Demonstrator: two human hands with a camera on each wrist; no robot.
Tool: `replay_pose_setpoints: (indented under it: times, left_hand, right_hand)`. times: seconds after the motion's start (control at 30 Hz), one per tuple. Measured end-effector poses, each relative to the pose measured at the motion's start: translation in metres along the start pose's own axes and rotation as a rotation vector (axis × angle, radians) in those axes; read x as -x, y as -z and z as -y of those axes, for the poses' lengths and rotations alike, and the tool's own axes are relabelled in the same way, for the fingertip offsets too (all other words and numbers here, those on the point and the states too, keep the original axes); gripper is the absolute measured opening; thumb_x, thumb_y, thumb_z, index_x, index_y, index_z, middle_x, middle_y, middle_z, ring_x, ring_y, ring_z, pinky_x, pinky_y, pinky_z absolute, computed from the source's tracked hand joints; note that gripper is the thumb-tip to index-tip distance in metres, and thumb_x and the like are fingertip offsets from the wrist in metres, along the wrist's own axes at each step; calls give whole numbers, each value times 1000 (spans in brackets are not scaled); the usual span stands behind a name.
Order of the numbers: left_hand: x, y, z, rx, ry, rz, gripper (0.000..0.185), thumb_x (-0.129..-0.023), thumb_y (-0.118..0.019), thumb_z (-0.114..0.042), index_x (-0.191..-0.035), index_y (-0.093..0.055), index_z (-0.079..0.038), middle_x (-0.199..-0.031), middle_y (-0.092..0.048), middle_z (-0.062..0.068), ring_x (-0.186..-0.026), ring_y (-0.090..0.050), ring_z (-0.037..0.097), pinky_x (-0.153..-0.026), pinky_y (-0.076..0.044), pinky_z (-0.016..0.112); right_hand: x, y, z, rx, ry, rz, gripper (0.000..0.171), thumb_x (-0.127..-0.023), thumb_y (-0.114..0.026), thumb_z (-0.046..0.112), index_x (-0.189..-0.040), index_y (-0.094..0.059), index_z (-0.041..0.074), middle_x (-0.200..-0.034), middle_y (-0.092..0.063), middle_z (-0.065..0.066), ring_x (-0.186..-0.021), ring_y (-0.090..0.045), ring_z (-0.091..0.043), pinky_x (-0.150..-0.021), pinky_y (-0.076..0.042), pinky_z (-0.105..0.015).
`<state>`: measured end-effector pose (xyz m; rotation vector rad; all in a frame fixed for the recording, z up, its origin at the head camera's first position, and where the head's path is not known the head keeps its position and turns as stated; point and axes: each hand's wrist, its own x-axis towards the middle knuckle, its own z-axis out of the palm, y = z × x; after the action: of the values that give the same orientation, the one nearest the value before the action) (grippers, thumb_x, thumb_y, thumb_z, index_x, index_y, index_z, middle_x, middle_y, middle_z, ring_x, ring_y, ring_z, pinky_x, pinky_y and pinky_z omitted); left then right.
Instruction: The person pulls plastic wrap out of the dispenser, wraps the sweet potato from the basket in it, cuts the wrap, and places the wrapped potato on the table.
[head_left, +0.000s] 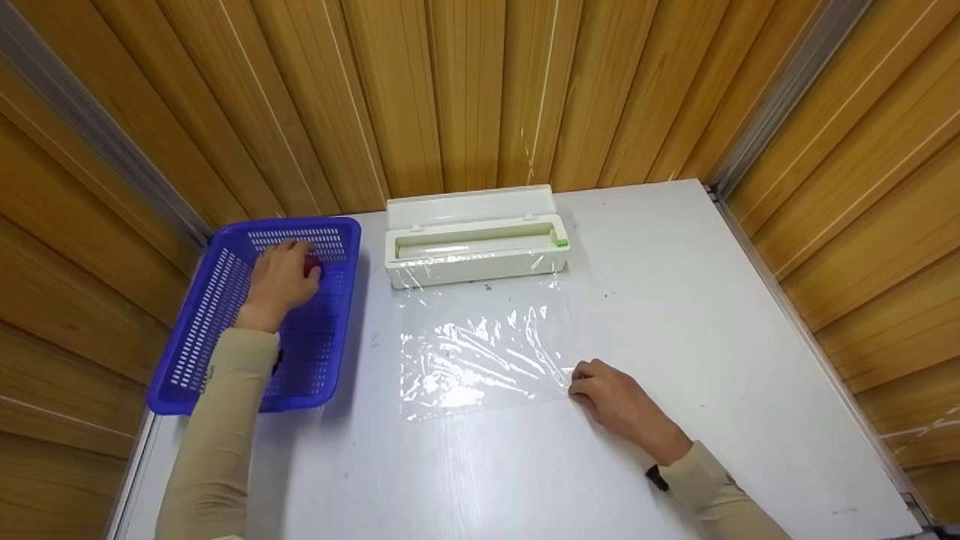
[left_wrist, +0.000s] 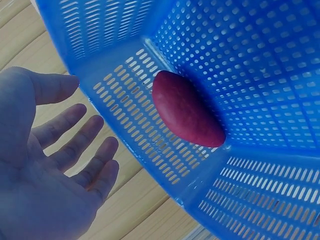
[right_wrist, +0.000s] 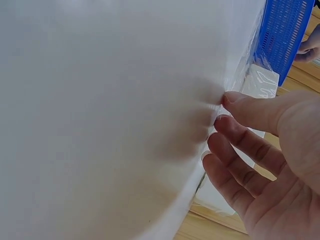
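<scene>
A reddish sweet potato [left_wrist: 185, 110] lies against the far end of the blue plastic basket [head_left: 347, 315]. My left hand [head_left: 281, 277] is over that basket close to the sweet potato; in the left wrist view the fingers are spread and hold nothing. A sheet of clear plastic wrap [head_left: 472, 360] stretches from the white dispenser box [head_left: 480, 268] across the white table. At the sheet's near right corner, my right hand [head_left: 619, 401] pinches the wrap between thumb and fingers, close over the tabletop. The box's lid [head_left: 472, 206] stands open at the back.
A small green piece [head_left: 560, 242] sits at the right end of the dispenser. Wood-patterned panels [head_left: 465, 97] rise behind and along both sides of the white table [head_left: 712, 337]. The basket takes up the table's left side, its walls standing well above the top.
</scene>
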<state>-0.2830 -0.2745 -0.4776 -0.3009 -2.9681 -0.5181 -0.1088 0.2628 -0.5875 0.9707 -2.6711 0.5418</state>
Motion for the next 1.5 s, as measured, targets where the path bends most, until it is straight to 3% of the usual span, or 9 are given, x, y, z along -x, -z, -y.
replay_pose_setpoints:
  times: [0.4, 0.9, 1.23, 1.5]
  left_hand:
    - [-6, -7, 12, 4, 19, 33, 46, -100, -62, -13, -137, -58, 13, -135, -58, 39, -123, -54, 61, -106, -41, 77]
    - [-15, -17, 23, -24, 50, 23, 45, -97, -63, -14, -132, -60, 15, -132, -59, 41, -120, -56, 62, -106, -43, 74]
    - [-25, -24, 35, -2, 107, 94, 46, -100, -61, -14, -135, -57, 15, -134, -57, 39, -123, -54, 59, -110, -41, 73]
    - [-28, -36, 41, -92, 88, 96, 45, -96, -64, -10, -133, -57, 15, -136, -55, 41, -122, -51, 63, -106, -41, 76]
  right_hand:
    - [1, -1, 2, 7, -43, 43, 10, -87, -85, 0, -88, -82, 11, -95, -68, 0, -85, -62, -14, -73, -58, -27]
    - [-8, 0, -2, 27, 21, -2, 16, -82, -88, -2, -82, -80, 12, -90, -66, 1, -86, -63, -15, -74, -57, -29]
    - [-6, -2, -2, 36, 10, 2, 14, -83, -87, -2, -85, -81, 11, -94, -66, 0, -90, -64, -15, -77, -59, -29]
    - [-5, -1, 1, 29, 21, -14, 16, -81, -88, -3, -83, -81, 11, -92, -67, 0, -89, -64, -15, -76, -58, -28]
